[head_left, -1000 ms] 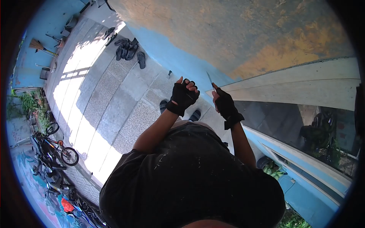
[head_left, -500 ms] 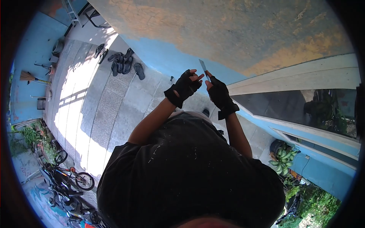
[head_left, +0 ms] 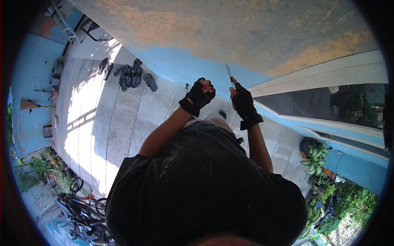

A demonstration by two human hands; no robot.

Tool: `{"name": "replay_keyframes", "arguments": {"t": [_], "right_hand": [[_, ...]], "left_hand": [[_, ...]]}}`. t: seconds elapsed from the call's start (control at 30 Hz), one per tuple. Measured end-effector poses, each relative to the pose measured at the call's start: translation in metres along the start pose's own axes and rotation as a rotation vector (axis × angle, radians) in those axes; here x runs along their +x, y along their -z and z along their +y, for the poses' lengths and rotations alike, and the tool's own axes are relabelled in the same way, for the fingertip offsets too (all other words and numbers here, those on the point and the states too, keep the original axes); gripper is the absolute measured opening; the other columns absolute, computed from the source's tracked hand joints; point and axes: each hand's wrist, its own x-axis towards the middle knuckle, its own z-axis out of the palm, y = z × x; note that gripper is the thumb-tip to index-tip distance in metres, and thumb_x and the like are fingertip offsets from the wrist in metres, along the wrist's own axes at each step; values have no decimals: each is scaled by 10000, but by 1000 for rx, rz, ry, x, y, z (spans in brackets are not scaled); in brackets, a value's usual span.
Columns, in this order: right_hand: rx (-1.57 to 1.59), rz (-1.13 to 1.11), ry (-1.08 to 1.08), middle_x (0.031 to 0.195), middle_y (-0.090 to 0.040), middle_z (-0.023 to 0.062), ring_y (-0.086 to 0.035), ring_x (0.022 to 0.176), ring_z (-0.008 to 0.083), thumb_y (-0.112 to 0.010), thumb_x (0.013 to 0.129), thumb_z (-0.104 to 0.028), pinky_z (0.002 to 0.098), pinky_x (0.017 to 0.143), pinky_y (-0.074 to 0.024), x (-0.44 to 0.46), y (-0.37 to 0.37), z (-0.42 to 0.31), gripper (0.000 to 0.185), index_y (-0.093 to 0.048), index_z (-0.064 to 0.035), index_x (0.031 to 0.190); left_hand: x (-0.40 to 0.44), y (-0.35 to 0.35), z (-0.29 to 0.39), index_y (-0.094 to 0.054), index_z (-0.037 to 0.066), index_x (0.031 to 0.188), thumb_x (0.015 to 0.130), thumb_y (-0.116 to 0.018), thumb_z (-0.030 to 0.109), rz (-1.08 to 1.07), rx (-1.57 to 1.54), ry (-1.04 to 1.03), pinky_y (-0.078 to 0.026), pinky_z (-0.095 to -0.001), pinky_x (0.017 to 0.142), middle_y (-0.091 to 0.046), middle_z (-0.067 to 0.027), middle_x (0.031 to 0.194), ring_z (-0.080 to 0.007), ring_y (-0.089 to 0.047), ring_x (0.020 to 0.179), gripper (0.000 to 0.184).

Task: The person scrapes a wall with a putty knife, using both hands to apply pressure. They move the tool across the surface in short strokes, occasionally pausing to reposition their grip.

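My right hand (head_left: 243,100), in a black fingerless glove, is wrapped round a thin scraper-like tool (head_left: 228,71). Its flat metal blade points up toward the wall, and its handle is mostly hidden by the fingers. My left hand (head_left: 200,95), gloved the same way, is closed with its fingers curled, apart from the tool; whether anything is inside cannot be made out. Beyond both hands stands the wall (head_left: 230,33), with a patchy grey and orange surface above a light blue band (head_left: 172,61).
Several dark sandals (head_left: 131,77) lie on the paved floor (head_left: 119,135) at the wall's foot. A window (head_left: 320,104) is at the right, with a potted plant (head_left: 314,158) below. Bicycles and motorbikes (head_left: 84,217) stand lower left; a ladder (head_left: 63,20) is upper left.
My left fingers have curled in and moved away from the tool, which they were near half a second ago. The view has turned, and the floor items have shifted in it.
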Motion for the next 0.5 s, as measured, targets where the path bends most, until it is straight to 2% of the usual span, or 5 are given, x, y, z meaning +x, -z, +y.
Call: {"name": "replay_keyframes", "arguments": {"t": [0.1, 0.17, 0.2, 0.23, 0.5], "right_hand": [[-10, 13, 89, 772, -571, 71, -549, 641, 150, -533, 957, -185, 286, 622, -447, 0, 5, 4, 456, -458, -157, 1406], [-20, 11, 153, 602, -469, 8, -474, 509, 101, -520, 965, -186, 269, 513, -407, -2, 16, 5, 455, -453, -178, 1415], [-119, -61, 166, 808, -569, 81, -568, 694, 186, -529, 954, -174, 305, 644, -454, -3, 24, 2, 472, -440, -163, 1418], [-218, -135, 178, 1013, -669, 155, -662, 879, 270, -538, 943, -161, 341, 775, -500, -2, 32, 1, 491, -427, -147, 1421], [-212, -19, 353, 940, -655, 144, -661, 776, 278, -614, 870, -111, 388, 722, -521, 6, 59, 15, 680, -296, -109, 1470]], "left_hand": [[12, -5, -14, -538, 120, 872, 880, -631, 138, 57, 239, -115, -468, -372, 814, -538, -26, 844, -168, -547, 809, 95], [9, -73, -27, -525, 169, 1170, 902, -616, 225, 140, 337, 69, -478, -373, 886, -580, -10, 1106, -150, -567, 1044, 288], [14, -68, -30, -373, 148, 1393, 891, -643, 314, 89, 398, 84, -462, -391, 967, -509, -32, 1318, -191, -514, 1210, 593], [17, -64, -34, -373, 148, 1393, 891, -643, 314, 88, 395, 74, -462, -391, 967, -509, -32, 1318, -191, -514, 1210, 593], [57, -61, -79, -388, 8, 1345, 907, -588, 479, 126, 553, -45, -503, -364, 872, -562, -90, 1201, -218, -583, 1065, 674]]}}
